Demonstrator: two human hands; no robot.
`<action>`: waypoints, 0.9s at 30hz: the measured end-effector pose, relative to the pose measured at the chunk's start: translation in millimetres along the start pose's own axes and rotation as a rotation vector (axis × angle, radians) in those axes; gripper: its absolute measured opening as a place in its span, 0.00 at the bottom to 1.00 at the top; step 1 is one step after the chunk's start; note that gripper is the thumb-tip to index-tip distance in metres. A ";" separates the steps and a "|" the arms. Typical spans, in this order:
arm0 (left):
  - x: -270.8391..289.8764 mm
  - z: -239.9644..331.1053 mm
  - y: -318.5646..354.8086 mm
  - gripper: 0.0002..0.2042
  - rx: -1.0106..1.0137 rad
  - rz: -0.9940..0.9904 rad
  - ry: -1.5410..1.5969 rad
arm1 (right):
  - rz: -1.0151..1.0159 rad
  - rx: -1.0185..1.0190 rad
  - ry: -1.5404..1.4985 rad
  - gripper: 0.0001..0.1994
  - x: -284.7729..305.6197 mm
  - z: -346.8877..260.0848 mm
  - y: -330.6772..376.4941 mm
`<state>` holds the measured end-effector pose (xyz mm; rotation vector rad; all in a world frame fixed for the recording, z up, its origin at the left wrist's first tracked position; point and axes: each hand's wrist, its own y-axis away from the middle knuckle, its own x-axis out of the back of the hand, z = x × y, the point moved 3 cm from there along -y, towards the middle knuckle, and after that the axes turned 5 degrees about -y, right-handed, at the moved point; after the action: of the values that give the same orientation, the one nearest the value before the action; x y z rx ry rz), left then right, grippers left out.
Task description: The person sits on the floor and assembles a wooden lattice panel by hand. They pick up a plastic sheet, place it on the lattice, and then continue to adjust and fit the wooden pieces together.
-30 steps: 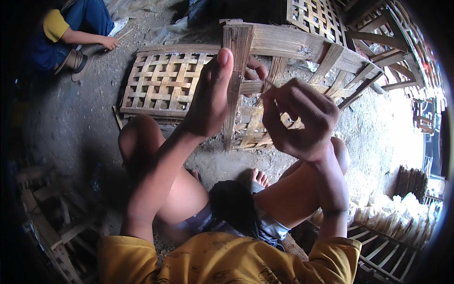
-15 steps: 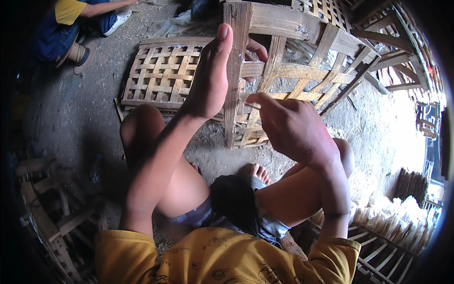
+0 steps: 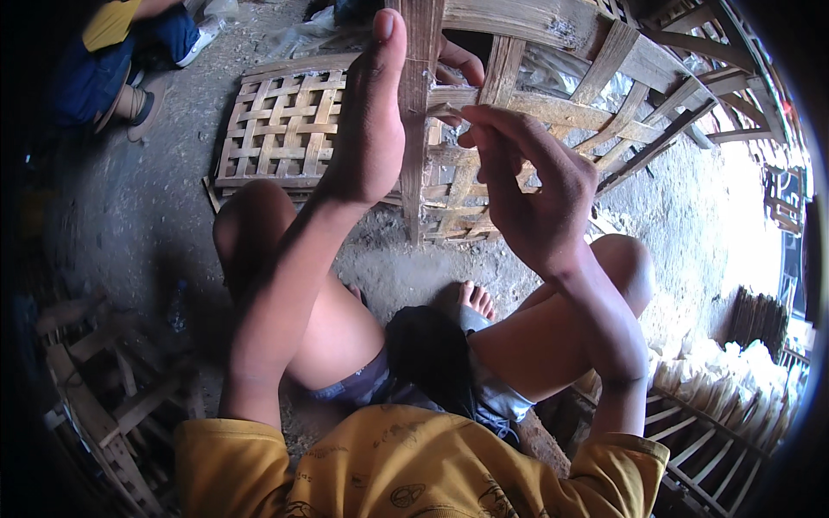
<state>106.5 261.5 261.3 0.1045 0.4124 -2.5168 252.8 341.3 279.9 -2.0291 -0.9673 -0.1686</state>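
My left hand (image 3: 371, 121) grips the upright wooden post (image 3: 416, 129) of a slatted bamboo crate (image 3: 553, 104) that stands in front of my knees, thumb pointing up along the post and fingers wrapped behind it. My right hand (image 3: 527, 186) is raised just right of the post, fingertips pinched together at a horizontal bamboo slat (image 3: 553, 108) of the crate. Whether something small sits in that pinch is hidden. I sit on the ground with bare knees on either side.
A flat woven bamboo lattice panel (image 3: 285, 125) lies on the dirt floor behind my left hand. Another person (image 3: 121, 60) sits at the far left. Wooden frames (image 3: 112, 397) are stacked at lower left, more crates (image 3: 717, 440) and pale bundles (image 3: 734, 363) at right.
The crate and both hands have come nearer and higher in view. My right hand moved from holding a thin sliver in the air to pinching at the crate's horizontal slat.
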 end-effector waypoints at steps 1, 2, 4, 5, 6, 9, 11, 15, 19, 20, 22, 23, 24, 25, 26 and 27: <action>0.0 0.0 0.1 0.36 0.009 -0.008 0.032 | 0.040 0.026 -0.041 0.12 -3.6 0.6 1.3; -0.4 -0.3 0.0 0.36 -0.008 -0.003 0.023 | 0.061 0.042 -0.076 0.12 -6.5 2.5 2.1; -1.1 1.5 0.8 0.35 -0.034 -0.019 0.004 | 0.083 0.063 -0.135 0.12 -12.8 7.6 4.8; -1.6 2.7 1.2 0.35 -0.046 -0.026 -0.005 | 0.075 0.040 -0.116 0.12 -13.8 5.7 4.8; -2.4 3.0 1.1 0.35 -0.051 -0.004 -0.006 | 0.065 0.017 -0.095 0.12 -14.9 3.4 4.6; -4.1 3.7 0.7 0.34 -0.067 0.046 -0.021 | 0.017 -0.015 -0.036 0.13 -19.0 1.7 5.8; -2.5 4.5 0.0 0.34 -0.084 0.055 -0.044 | 0.003 -0.013 -0.012 0.13 -23.2 5.5 9.1; -6.0 -0.7 -0.1 0.33 0.021 0.135 0.311 | 0.003 0.005 -0.020 0.14 -31.3 11.7 12.4; -3.1 -0.2 2.5 0.34 0.029 0.150 0.250 | 0.025 -0.024 -0.083 0.13 -38.6 16.3 14.4; 0.1 -6.8 1.6 0.34 -0.006 0.167 0.181 | 0.031 -0.023 -0.093 0.12 -41.2 15.9 14.0; 3.4 -12.0 -2.0 0.33 -0.034 0.137 0.185 | 0.040 -0.018 -0.088 0.12 -43.4 19.3 15.6; 4.2 -13.3 -2.3 0.33 -0.048 0.123 0.187 | 0.042 -0.011 -0.076 0.12 -44.9 22.5 17.4; 3.6 -12.4 -2.2 0.32 -0.043 0.141 0.218 | 0.044 -0.002 -0.069 0.12 -46.8 24.0 18.4; 0.8 -10.5 -2.9 0.32 -0.038 0.160 0.250 | 0.050 -0.015 -0.098 0.13 -47.8 24.4 19.2; -0.9 -9.7 -3.1 0.31 -0.033 0.178 0.282 | 0.056 -0.027 -0.128 0.13 -48.5 24.4 20.0; -1.1 -10.8 -3.9 0.31 -0.069 0.170 0.270 | 0.064 -0.039 -0.153 0.14 -48.6 24.5 20.7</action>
<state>105.1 268.5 252.2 0.4375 0.5731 -2.3239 228.1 325.0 229.8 -2.1303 -0.9984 0.0026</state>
